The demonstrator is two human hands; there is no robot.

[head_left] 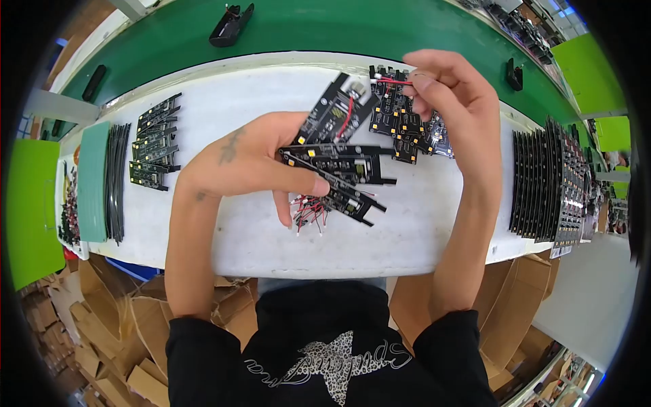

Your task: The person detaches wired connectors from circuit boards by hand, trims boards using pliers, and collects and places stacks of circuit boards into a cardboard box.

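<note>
Holding several black circuit boards [339, 166] fanned out in our left hand [261, 163], we have the thumb pressed flat across the lower strips and the other fingers curled beneath them, so the grip is closed on the stack. Our right hand [451, 102] sits above and to the right of it, thumb and forefinger pinched narrow on the end of a thin red wire [392, 81].

A second red lead [348, 115] loops across the top board, just beyond our left fingertips. Under the left fingers, on the white table [224, 230], lies a tangle of loose red and white wires [308, 211], close below the lowest board.

We judge the main risk to be the fan itself. With only one thumb bearing on several strips, a pull from the right hand could twist the top board and let a lower one slide out onto the tangle. The wire is thin, and a tug at an angle could strain its joint or snap it; we cannot tell from here how its far end is fixed.

Behind our right fingers sits a loose cluster of small boards [407, 129], which a sweeping wrist could scatter. Well off to the right stands a row of black boards [542, 180], and well off to the left another small stack of boards [154, 142], both out of reach of any slip.
</note>
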